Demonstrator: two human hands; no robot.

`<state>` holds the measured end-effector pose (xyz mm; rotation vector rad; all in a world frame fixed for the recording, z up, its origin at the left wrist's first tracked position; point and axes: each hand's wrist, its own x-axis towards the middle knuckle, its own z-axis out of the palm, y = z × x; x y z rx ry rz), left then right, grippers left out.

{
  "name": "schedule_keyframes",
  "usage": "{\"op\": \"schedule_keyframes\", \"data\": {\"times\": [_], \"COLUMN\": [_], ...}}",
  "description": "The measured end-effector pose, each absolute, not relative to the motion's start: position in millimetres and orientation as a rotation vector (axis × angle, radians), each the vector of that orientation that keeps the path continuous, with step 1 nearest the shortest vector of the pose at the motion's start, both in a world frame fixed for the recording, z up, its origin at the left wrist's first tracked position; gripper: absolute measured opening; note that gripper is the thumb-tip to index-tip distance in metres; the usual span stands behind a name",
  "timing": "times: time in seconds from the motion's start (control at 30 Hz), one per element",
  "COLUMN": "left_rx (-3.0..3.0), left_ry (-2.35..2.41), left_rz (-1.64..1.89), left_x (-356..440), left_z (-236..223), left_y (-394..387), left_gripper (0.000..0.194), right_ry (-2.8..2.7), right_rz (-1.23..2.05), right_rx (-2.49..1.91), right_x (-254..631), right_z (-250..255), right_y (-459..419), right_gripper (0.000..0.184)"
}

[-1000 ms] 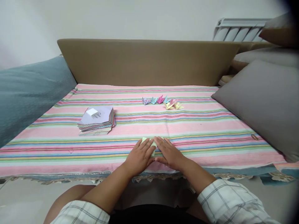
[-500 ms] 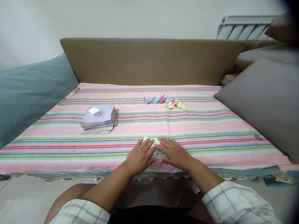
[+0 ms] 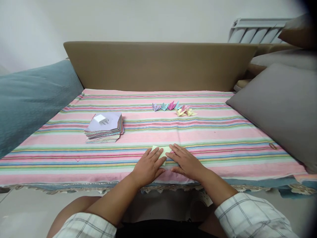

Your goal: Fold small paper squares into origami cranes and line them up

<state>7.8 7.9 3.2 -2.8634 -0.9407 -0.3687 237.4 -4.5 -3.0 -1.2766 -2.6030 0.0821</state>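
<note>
A small pale green sheet of folded paper (image 3: 165, 151) lies near the front edge of the striped cloth, partly hidden by my fingers. My left hand (image 3: 149, 166) rests flat on its left side, fingers stretched out and pressing it to the cloth. At the paper's right edge is my right hand (image 3: 185, 162), palm down with the fingers spread and the fingertips at the paper. Beyond the hands, several folded paper cranes (image 3: 171, 105) in purple, blue, pink and yellow stand in a cluster.
A stack of square coloured paper (image 3: 106, 124) sits at the left with a white plug adapter (image 3: 100, 119) on top. Striped cloth (image 3: 138, 132) covers the seat. A grey cushion (image 3: 279, 105) leans at the right, a blue one (image 3: 37, 96) at the left. A small brown ring-shaped object (image 3: 273, 146) lies at right.
My right hand has shifted slightly to the right along the paper, uncovering a little more of it. My left hand stays in place.
</note>
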Motion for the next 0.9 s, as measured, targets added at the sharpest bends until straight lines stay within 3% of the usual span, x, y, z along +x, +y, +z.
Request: {"op": "schedule_keyframes", "data": {"times": [0.4,0.5,0.67,0.9], "left_rx": [-2.861,-2.864,-2.867,-2.843], "left_ry": [-0.925,-0.93,-0.943,-0.966], "left_rz": [-0.378,-0.375,-0.353,-0.376], "left_x": [7.1,7.5,7.8,8.1], "left_z": [3.7,2.9,4.1,3.2], "left_y": [9.4,9.7,8.9,6.1], "left_gripper": [0.045,0.045,0.047,0.044], "right_ry": [-2.316,-2.24,-2.651,-2.588], "right_rz": [-0.013,-0.079,-0.035,0.054], "right_rx": [-1.722,-1.718,-1.126,-1.36], "right_x": [253.8,248.5,216.9,212.2], "right_z": [0.6,5.9,3.2,-8.9], "right_y": [4.6,5.0,-2.3,0.6], "right_gripper": [0.055,0.061,0.082,0.087]}}
